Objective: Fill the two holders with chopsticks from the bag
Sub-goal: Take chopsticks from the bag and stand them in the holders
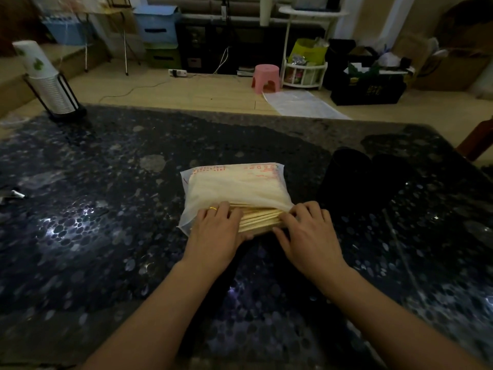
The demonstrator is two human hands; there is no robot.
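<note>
A translucent plastic bag (234, 185) with red print lies in the middle of the dark speckled table (106, 209). Its near end gapes, and the pale ends of many wooden chopsticks (260, 218) stick out of it. My left hand (216, 228), with a gold ring, rests on the left side of the bundle's exposed end. My right hand (306, 231) presses on the right side, fingers curled onto the chopstick ends. Two black cylindrical holders (346, 174) (392, 177) stand side by side just right of the bag; their insides are too dark to see.
A stack of white paper cups in a black wire rack (50, 84) stands at the table's far left corner. A small shiny object (17, 194) lies at the left edge. Beyond the table are a pink stool (266, 77), boxes and a wooden floor.
</note>
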